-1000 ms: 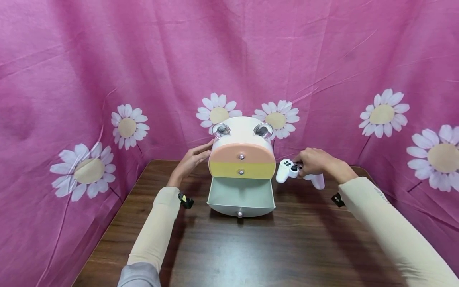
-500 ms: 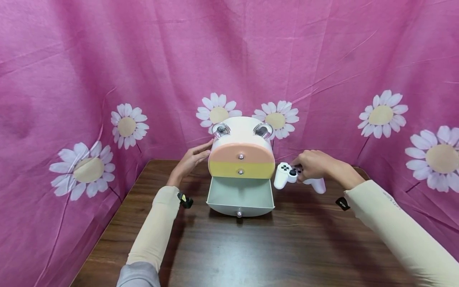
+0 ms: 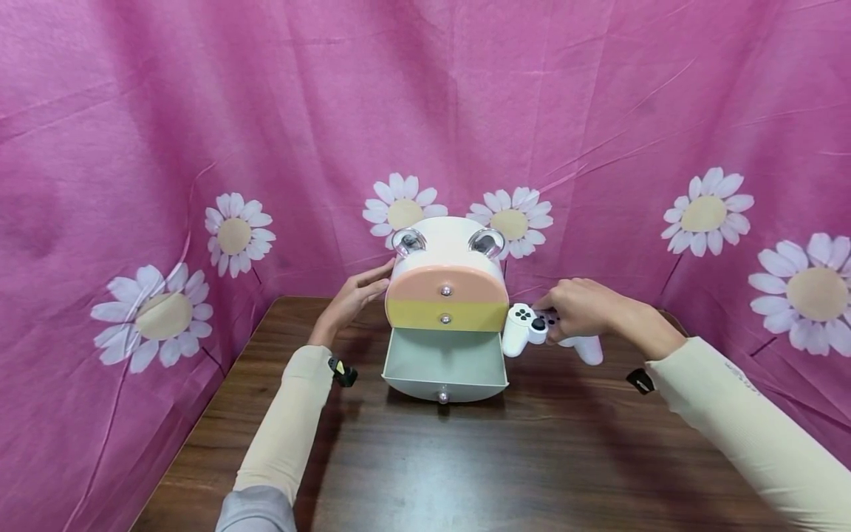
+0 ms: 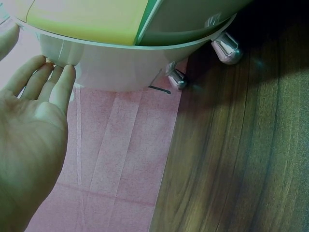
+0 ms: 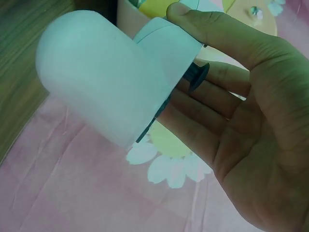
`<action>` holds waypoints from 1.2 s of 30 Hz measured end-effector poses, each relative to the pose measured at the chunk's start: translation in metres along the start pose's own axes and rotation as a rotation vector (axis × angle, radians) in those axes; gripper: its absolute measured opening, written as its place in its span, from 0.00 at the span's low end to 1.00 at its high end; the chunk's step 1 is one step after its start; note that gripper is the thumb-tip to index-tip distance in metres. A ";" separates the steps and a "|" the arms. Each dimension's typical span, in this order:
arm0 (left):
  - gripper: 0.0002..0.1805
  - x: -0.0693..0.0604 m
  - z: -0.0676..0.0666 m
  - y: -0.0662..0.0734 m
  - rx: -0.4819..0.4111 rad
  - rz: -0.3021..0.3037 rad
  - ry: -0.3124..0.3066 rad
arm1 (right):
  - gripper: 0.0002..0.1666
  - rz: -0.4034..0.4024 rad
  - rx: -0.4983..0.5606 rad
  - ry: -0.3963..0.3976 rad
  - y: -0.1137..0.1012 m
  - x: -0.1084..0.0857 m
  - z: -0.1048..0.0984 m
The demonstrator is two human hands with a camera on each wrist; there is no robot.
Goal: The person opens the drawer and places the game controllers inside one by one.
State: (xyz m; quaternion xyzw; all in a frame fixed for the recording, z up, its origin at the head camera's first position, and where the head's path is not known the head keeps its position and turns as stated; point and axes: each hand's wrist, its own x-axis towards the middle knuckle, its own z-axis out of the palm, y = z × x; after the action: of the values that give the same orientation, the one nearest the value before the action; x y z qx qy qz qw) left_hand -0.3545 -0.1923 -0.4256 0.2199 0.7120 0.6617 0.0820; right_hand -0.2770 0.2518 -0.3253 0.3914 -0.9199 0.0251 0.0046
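Observation:
A small drawer box with a white rounded top (image 3: 447, 242) stands on the table. Its peach drawer (image 3: 419, 284) and yellow drawer (image 3: 415, 316) are closed, while the grey-green bottom drawer (image 3: 445, 358) is pulled out and nothing shows inside. My left hand (image 3: 351, 304) rests its extended fingers against the box's left side; in the left wrist view the fingertips (image 4: 67, 72) touch the wall. Right of the box, my right hand (image 3: 585, 307) grips a white game controller (image 3: 515, 336) by its middle, thumb on one side and fingers on the other. One controller grip (image 5: 91, 72) fills much of the right wrist view.
Two clear eye-like domes (image 3: 487, 242) stick up from the box top. Short metallic feet (image 4: 227, 48) hold it off the wooden table (image 3: 425, 458). A pink curtain (image 3: 319, 111) with printed daisies hangs close behind and at both sides.
My right hand has brought the controller left and slightly down, closer to the box's right side. My left hand stays against the box.

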 end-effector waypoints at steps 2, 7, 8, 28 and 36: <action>0.31 0.000 0.000 0.000 -0.003 0.000 0.000 | 0.19 -0.004 0.004 -0.007 -0.004 0.001 -0.002; 0.31 0.001 -0.001 -0.001 -0.004 0.000 -0.003 | 0.18 -0.020 0.014 -0.011 -0.015 0.004 -0.007; 0.31 0.001 -0.001 -0.001 -0.004 0.001 -0.004 | 0.18 -0.023 0.017 -0.014 -0.017 0.005 -0.008; 0.30 0.001 -0.001 0.000 -0.005 -0.008 0.000 | 0.18 -0.143 0.021 0.018 -0.045 0.033 -0.016; 0.30 0.001 -0.001 0.002 -0.014 -0.010 0.001 | 0.16 -0.131 0.014 -0.013 -0.057 0.048 -0.015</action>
State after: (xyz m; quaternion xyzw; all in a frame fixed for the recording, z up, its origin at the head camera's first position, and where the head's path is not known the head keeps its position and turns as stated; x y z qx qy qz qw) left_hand -0.3552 -0.1924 -0.4238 0.2155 0.7086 0.6663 0.0867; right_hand -0.2692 0.1788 -0.3067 0.4510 -0.8921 0.0284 -0.0024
